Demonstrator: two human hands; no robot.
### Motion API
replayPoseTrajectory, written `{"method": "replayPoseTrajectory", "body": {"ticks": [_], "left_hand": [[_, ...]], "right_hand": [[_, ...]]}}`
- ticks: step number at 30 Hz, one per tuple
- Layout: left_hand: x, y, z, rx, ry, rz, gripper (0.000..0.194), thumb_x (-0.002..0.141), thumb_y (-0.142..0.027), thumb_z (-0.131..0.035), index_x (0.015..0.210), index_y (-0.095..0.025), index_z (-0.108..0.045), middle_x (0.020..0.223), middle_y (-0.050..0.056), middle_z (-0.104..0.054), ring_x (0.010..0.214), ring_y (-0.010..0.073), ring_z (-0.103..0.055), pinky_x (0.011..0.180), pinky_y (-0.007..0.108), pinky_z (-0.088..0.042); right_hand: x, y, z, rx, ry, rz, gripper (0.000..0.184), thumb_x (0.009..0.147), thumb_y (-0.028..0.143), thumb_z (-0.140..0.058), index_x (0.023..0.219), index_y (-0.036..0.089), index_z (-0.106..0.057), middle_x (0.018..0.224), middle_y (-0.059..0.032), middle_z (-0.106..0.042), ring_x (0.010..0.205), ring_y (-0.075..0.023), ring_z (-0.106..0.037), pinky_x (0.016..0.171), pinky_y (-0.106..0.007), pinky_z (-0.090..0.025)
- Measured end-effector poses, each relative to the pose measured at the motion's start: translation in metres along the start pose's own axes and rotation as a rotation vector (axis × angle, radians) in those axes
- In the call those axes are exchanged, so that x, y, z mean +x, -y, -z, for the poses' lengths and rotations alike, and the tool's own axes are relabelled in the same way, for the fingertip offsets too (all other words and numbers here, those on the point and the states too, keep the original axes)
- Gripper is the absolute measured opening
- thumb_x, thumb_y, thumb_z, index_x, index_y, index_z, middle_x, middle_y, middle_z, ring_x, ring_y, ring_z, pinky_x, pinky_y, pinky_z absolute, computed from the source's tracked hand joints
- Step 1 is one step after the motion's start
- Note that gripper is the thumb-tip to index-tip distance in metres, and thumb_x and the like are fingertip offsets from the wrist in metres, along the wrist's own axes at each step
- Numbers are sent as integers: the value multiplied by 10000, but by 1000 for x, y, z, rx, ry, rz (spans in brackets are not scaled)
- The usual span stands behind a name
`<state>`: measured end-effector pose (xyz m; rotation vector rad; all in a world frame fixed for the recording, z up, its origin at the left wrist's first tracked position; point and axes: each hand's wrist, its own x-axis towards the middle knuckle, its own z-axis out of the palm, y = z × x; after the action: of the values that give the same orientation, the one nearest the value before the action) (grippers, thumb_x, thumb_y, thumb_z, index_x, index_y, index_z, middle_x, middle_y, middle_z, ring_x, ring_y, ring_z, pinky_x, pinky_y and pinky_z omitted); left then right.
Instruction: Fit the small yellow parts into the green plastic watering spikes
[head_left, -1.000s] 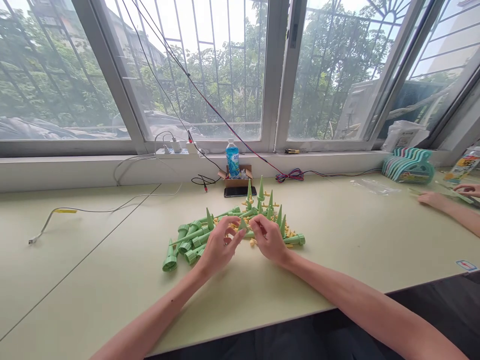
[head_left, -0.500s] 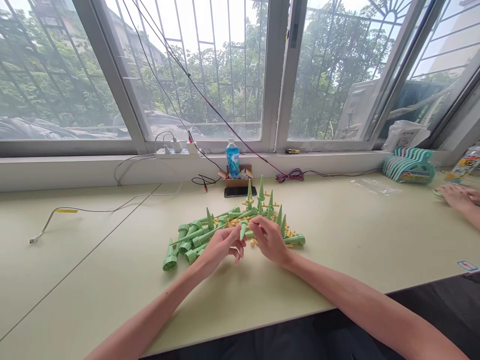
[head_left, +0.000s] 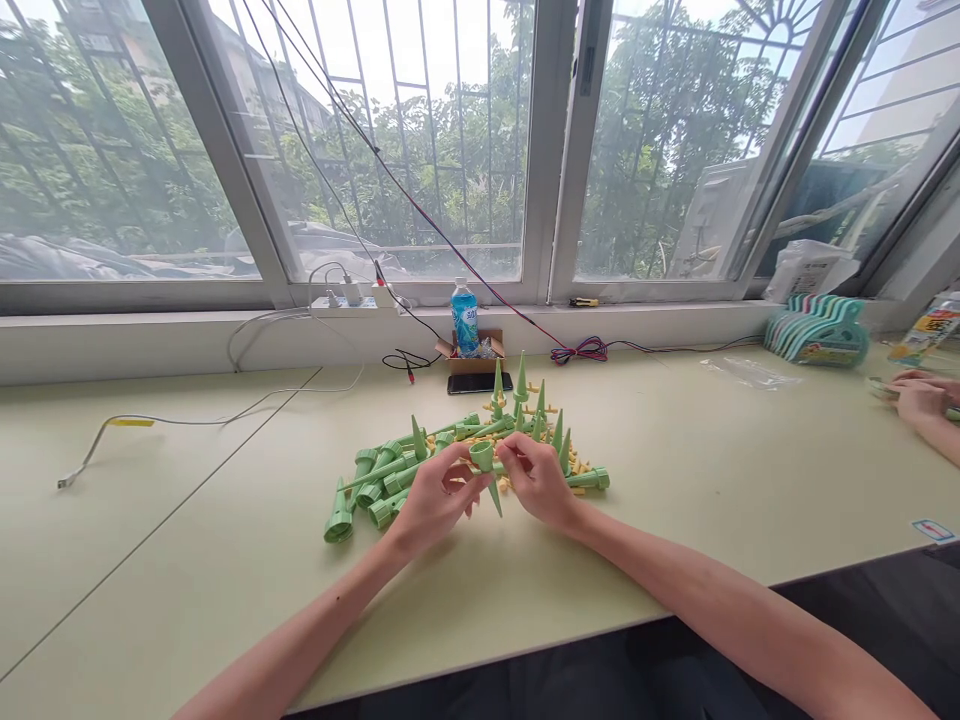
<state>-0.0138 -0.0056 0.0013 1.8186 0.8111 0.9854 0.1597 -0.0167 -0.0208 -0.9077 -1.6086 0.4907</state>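
My left hand (head_left: pixel 439 490) is closed around a green plastic watering spike (head_left: pixel 482 456). The spike's round open cup faces up and its tip points down toward the table. My right hand (head_left: pixel 538 480) is pinched just to the right of the cup; whatever is between its fingertips is too hidden to make out. Behind both hands lies a heap of green watering spikes (head_left: pixel 390 460), some on their sides and several standing point up. Small yellow plastic pieces (head_left: pixel 581 465) are scattered among them.
A black phone (head_left: pixel 480 383) lies behind the heap, before a small carton holding a blue bottle (head_left: pixel 465 320). Cables (head_left: pixel 581 350) run along the sill and tabletop. Teal hangers (head_left: pixel 817 335) stand at the right, near another person's hands (head_left: pixel 926 400).
The spike in my left hand has turned so its cup opening shows and its point hangs lower. My right hand stays beside it. The other person's hands have shifted slightly.
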Motion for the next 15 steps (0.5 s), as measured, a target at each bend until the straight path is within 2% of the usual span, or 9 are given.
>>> {"method": "replayPoseTrajectory", "body": {"ticks": [3, 7, 10, 15], "left_hand": [[0, 0, -1, 68, -47, -29, 230, 829, -402, -656, 882, -197, -565, 691, -21, -533, 543, 111, -548, 446, 233, -474], [1, 0, -2, 72, -50, -26, 217, 835, -386, -651, 910, -198, -571, 714, -11, -541, 564, 121, -562, 451, 239, -483], [2, -3, -2, -27, -34, 8, 269, 799, -381, -695, 937, -202, -550, 720, -20, -546, 563, 122, -565, 455, 245, -493], [3, -12, -2, -249, 50, 94, 266, 826, -376, -672, 784, -184, -493, 661, -32, -519, 519, 116, -556, 448, 248, -474]], "right_hand": [[0, 1, 0, 3, 5, -10, 319, 966, 417, -477, 743, 191, -512, 573, 37, -415, 465, -93, -327, 435, -238, -253], [0, 2, -1, 14, -1, -8, 308, 969, 413, -473, 759, 192, -513, 589, 33, -427, 461, -90, -334, 429, -234, -263], [-1, 3, -2, 15, -24, -3, 301, 975, 425, -459, 787, 196, -513, 604, 32, -435, 458, -88, -342, 425, -227, -275], [-2, 2, -2, 17, -73, 10, 287, 994, 420, -420, 819, 205, -497, 599, 51, -392, 456, -84, -315, 428, -219, -279]]}}
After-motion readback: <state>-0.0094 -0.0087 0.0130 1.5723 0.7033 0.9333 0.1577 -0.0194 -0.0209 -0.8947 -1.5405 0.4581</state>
